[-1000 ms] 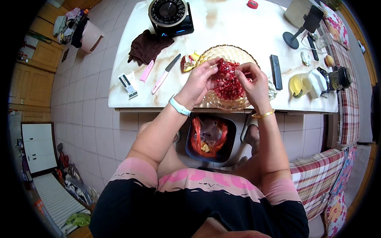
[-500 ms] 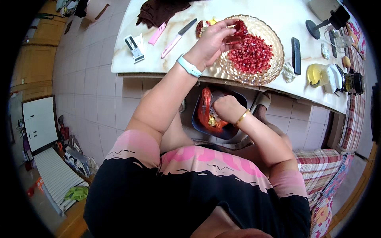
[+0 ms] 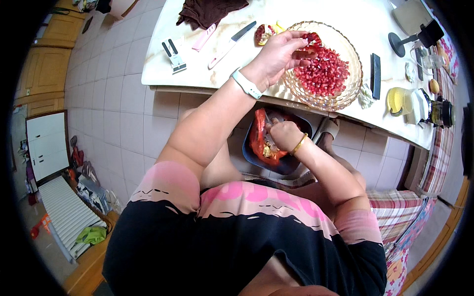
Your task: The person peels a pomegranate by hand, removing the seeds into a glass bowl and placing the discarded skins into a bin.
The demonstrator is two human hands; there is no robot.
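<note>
My left hand [image 3: 280,56], with a pale watch band at the wrist, is curled round a red pomegranate piece [image 3: 311,38] over the near left side of a clear scalloped bowl [image 3: 353,79]. Loose pomegranate seeds [image 3: 323,74] are heaped inside the bowl. Below the table edge, my right hand [image 3: 285,135] is closed above a dark blue bin [image 3: 251,154] lined with an orange-red plastic bag [image 3: 257,135]. What its fingers hold, if anything, I cannot make out. Pale yellowish scraps [image 3: 269,150] lie in the bag. Another cut pomegranate piece [image 3: 264,33] rests left of the bowl.
Left on the marble-look table are a knife [image 3: 232,44], a pink sheath [image 3: 204,38], a white gadget [image 3: 174,56] and a brown cloth [image 3: 210,12]. Toward the right stand a black bar [image 3: 375,76], crumpled tissue [image 3: 366,96], a yellow-filled glass jug [image 3: 399,101] and a black stand [image 3: 396,44].
The view has shifted slightly, so the table things sit further right. My right hand has lifted and turned a little over the bin. The left keeps the pomegranate piece over the bowl.
</note>
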